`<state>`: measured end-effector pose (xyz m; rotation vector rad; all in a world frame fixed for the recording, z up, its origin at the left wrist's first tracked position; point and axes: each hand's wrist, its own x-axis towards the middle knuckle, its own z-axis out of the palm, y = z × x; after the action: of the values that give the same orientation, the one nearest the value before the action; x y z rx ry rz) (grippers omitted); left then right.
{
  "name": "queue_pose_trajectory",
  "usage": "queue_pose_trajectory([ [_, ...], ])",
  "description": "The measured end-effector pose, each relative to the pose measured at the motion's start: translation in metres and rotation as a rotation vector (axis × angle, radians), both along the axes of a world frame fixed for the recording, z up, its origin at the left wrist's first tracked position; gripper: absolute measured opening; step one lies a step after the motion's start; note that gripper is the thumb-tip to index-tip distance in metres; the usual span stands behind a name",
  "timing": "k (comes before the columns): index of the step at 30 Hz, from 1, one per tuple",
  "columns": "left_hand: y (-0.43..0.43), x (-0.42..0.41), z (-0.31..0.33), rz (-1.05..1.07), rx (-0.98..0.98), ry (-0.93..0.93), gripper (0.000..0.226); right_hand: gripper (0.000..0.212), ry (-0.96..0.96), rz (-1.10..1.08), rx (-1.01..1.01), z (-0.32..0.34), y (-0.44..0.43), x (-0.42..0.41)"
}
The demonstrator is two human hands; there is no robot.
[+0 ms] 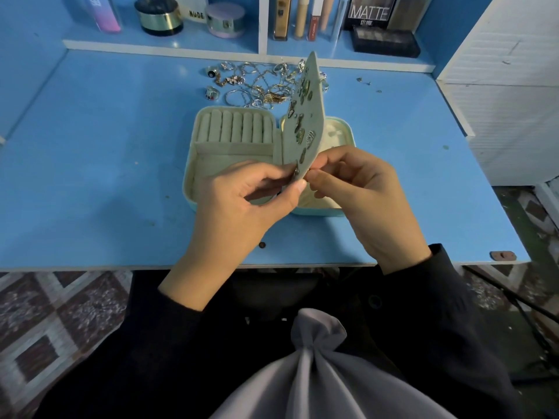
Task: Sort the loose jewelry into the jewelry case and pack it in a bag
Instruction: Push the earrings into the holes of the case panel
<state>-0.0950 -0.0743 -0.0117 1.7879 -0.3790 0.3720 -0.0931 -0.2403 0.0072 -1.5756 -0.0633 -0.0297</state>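
An open pale green jewelry case (193,164) lies on the blue desk (90,176), with ring rolls (236,126) in its left half. Its earring panel (314,95) stands upright at the hinge, several earrings pinned on it. My left hand (239,204) pinches an earring (295,170) at the panel's lower edge from the left. My right hand (363,192) pinches the same spot from behind the panel, on the right. A heap of loose rings, chains and bangles (260,84) lies just beyond the case.
A shelf at the back holds cosmetic jars (158,16), tubes (302,16) and a palette box (370,10). A few tiny pieces (363,80) lie at the desk's far right. White drawers (508,101) stand at the right. Grey cloth (326,373) lies on my lap.
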Motion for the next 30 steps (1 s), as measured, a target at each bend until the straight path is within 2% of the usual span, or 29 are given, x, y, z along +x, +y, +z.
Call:
queue_pose_trajectory([
  [25, 0.0002, -0.0008, 0.0003, -0.022, -0.036, 0.047, 0.018, 0.009, -0.107, -0.004, -0.042, -0.0095, -0.0026, 0.0004],
  [30, 0.0006, -0.0017, 0.0025, -0.039, -0.055, 0.055, 0.019, 0.005, -0.114, -0.003, -0.063, -0.0085, -0.0036, 0.0005],
])
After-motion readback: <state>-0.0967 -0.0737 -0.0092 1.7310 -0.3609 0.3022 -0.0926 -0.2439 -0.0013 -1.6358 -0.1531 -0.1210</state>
